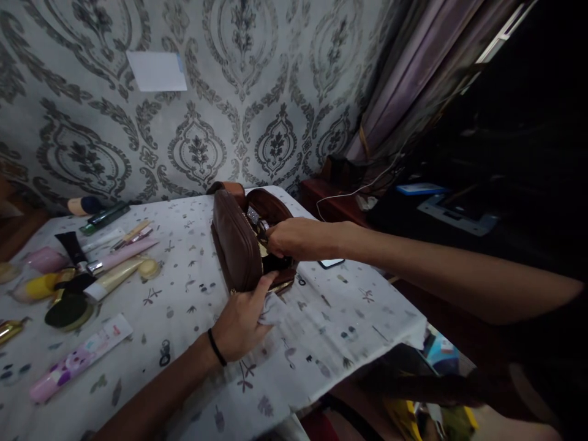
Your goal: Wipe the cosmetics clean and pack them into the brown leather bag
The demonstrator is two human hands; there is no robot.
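A brown zippered bag (236, 245) stands unzipped on the cloth-covered table (184, 343), with small items showing inside it. My right hand (301, 239) reaches into the opening from the right, its fingers curled; what they hold, if anything, is hidden among the contents. At the near end of the bag is my left hand (243, 321), wearing a black band at the wrist. Its thumb and fingers are wrapped around the bag's lower edge, and a crumpled pale piece (273, 309) shows beside the fingers.
Tubes, bottles and other cosmetics lie at the left, among them a pink-and-white tube (82, 358) and a round dark compact (68, 312). A phone (331, 264) lies partly under my right forearm. Beyond the table's right edge are a white cable (353, 193) and a blue-edged object (420, 189).
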